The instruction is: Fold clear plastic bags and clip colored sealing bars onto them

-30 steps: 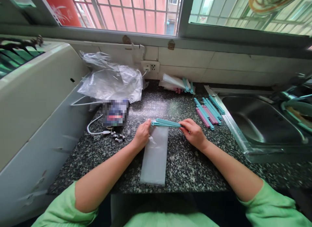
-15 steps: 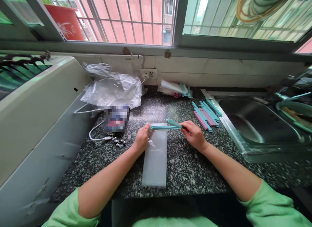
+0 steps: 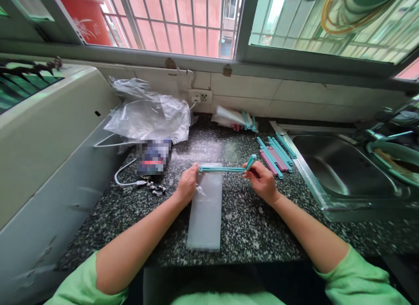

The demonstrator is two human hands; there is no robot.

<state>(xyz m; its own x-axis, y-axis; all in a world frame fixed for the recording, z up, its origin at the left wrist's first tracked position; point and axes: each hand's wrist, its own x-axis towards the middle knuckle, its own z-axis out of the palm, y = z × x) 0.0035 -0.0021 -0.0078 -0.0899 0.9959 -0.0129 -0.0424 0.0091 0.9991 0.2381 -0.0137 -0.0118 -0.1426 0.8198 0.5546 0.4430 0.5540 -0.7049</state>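
Note:
A teal bag sealing clip [image 3: 222, 169] lies across the top end of a flat clear plastic bag [image 3: 204, 213] on the counter. Its second arm stands swung up at the hinge, on the right. My left hand [image 3: 187, 182] is closed on the clip's left end and the bag's top left corner. At the hinge end, my right hand [image 3: 262, 181] pinches the clip, its fingers near the raised arm. Several teal and pink sealing clips [image 3: 276, 155] lie to the right of my right hand.
Beyond the clips is a steel sink [image 3: 347, 165]. Crumpled clear plastic [image 3: 150, 115] lies at the back left, near a blurred packet [image 3: 153, 157] and a white cable [image 3: 119, 180]. More bags with clips [image 3: 234, 117] rest by the wall, below a socket [image 3: 200, 96].
The clip's free arm has swung from pointing left above the lower arm to standing up and tilted right. Both hands keep their hold, and the view has shifted slightly.

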